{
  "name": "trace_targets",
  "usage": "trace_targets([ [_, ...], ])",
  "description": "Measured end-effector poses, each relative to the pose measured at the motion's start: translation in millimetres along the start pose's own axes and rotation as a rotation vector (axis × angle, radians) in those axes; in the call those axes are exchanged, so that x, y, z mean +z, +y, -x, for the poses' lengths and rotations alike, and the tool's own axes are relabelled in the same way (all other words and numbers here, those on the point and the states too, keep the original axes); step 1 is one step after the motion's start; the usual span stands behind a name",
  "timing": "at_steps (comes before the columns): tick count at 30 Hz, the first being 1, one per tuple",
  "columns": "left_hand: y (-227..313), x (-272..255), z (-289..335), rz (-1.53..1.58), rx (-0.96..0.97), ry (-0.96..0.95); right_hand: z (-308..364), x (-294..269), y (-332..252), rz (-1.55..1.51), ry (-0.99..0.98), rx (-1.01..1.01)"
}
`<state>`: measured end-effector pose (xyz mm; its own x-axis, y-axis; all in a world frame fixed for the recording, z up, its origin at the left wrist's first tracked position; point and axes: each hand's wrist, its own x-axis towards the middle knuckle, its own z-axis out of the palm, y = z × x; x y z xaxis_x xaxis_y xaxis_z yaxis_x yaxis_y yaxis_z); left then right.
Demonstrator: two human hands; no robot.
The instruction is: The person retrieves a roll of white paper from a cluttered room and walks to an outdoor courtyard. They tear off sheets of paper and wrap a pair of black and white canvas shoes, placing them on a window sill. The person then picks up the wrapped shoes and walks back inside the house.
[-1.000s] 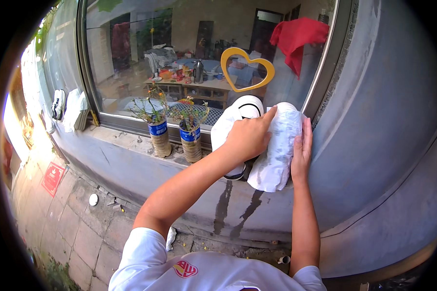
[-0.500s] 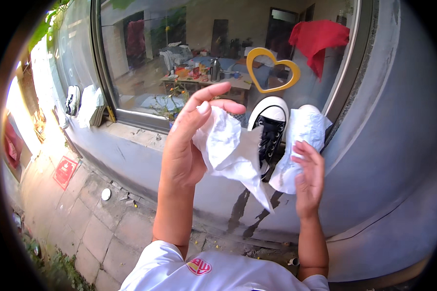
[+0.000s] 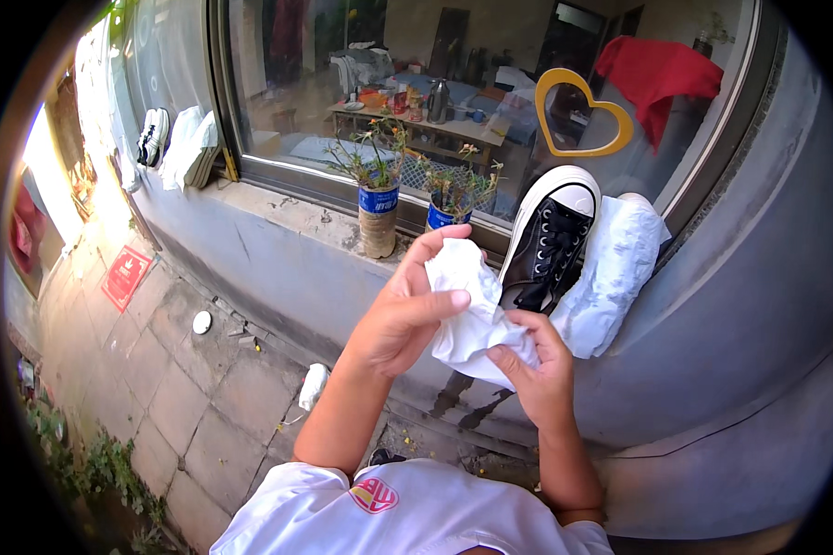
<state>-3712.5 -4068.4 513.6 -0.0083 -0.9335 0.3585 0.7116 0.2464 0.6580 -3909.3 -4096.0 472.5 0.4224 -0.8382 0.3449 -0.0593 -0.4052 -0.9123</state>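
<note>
Between my two hands is a crumpled white tissue [image 3: 467, 319]. My left hand [image 3: 403, 319] pinches its upper left part between thumb and fingers. On its lower right edge, my right hand [image 3: 539, 370] also pinches it. Just beyond, a black canvas sneaker [image 3: 553, 236] with a white toe cap and black laces leans on the window ledge, toe up. Beside it on the right leans a shoe wrapped in white tissue [image 3: 611, 273], with only a bit of its toe uncovered.
Two plants in cut bottles [image 3: 378, 217] stand on the ledge. Another sneaker [image 3: 153, 137] and a tissue-covered shoe [image 3: 192, 148] lean farther left. A window with a yellow heart [image 3: 620, 129] rises behind. Below, a white bundle [image 3: 314, 386] lies on the paving [image 3: 171, 398].
My right hand has moved left from the wrapped shoe and taken hold of the tissue. My left hand has lowered, and the tissue is now held between both hands. The view has shifted.
</note>
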Motion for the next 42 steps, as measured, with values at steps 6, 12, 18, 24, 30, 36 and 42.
trace_targets([
  [6,-6,-32,9,-0.214,-0.095,0.120,10,-3,5,-0.159,0.327,-0.140],
  [12,-5,-29,6,-0.422,-0.021,0.074,29,-20,38,-0.225,0.132,-0.018],
  [18,-11,-19,3,-0.589,-0.077,-0.208,2,-15,9,-0.391,-0.003,-0.029],
  [24,-22,-19,0,-0.330,-0.131,-0.238,7,-24,27,-0.142,0.080,0.047],
  [30,-52,-45,5,-0.379,-0.177,-0.117,9,-30,29,-0.145,0.495,-0.209],
  [36,-54,-59,10,-0.503,-0.198,0.043,24,-34,40,0.028,0.565,-0.225],
  [42,-54,-30,-16,-0.508,-0.089,0.091,-11,-45,32,0.287,0.633,-0.437],
])
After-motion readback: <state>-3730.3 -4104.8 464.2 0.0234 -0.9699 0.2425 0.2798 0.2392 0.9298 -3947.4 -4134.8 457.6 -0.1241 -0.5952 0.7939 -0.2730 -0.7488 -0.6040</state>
